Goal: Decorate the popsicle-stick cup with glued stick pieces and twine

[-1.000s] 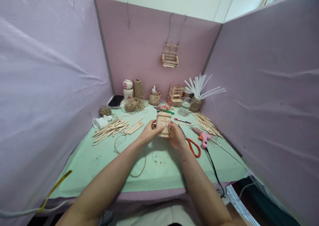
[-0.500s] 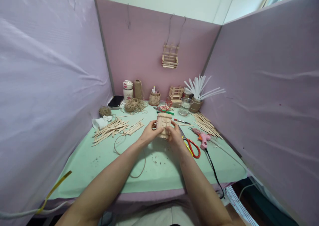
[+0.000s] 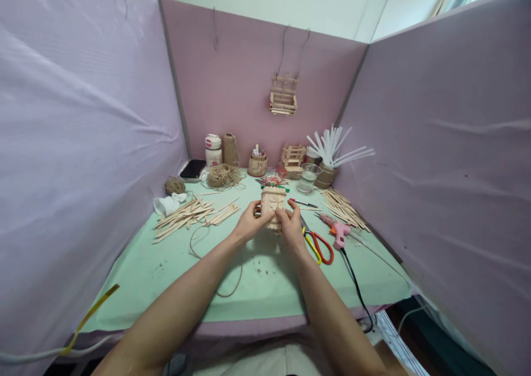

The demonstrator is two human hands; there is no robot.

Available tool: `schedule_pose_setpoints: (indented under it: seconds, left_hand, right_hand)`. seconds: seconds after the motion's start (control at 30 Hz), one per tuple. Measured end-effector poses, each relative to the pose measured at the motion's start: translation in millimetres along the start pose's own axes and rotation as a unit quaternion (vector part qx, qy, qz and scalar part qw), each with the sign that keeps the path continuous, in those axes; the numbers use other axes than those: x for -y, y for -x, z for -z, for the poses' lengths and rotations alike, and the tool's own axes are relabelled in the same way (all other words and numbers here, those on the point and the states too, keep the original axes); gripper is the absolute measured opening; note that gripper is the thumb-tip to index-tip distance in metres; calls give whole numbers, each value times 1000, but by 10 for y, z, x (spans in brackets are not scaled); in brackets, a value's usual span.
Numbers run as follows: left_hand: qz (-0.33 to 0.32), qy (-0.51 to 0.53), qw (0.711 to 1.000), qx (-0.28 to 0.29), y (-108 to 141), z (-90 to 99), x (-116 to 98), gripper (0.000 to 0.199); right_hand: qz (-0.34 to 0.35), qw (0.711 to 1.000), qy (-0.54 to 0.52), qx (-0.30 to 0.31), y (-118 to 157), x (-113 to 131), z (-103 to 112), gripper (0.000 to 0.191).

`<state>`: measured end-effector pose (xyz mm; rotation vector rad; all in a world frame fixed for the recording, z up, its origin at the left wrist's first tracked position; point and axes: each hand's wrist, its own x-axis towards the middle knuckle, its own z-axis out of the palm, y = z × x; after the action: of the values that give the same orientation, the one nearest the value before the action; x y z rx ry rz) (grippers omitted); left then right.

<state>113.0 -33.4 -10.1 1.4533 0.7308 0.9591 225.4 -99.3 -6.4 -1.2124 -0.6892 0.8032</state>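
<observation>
Between my hands, above the front middle of the table, is a small craft-stick holder [image 3: 272, 200] with a braided-looking band near its top and bottom edges. My left hand [image 3: 251, 221] grips its left side, thumb across the front and fingers behind. My right hand [image 3: 291, 225] is at its right side, the thumb pressed to the lower front and the index finger slightly off the edge. The far fingers of both hands are hidden. Scissors [image 3: 317, 246] with red and yellow handles lie just right of my right hand.
A pink glue gun [image 3: 340, 232] with a black cord lies at right. Loose craft sticks [image 3: 185, 217] are piled at left, more sticks [image 3: 344, 207] at right. Twine [image 3: 225, 175], a clear cup [image 3: 307, 178] and a holder of white glue sticks [image 3: 329, 149] stand along the back.
My right index finger has shifted slightly away from the holder's right edge. The holder has tilted a little; both hands stay in about the same place.
</observation>
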Motion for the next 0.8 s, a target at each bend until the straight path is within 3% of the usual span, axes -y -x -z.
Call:
schedule_pose_setpoints:
  seconds: [0.8]
  left_hand:
    - [-51, -74, 996, 2, 26, 7, 35, 65]
  right_hand:
    - [31, 999, 23, -24, 31, 7, 40, 57]
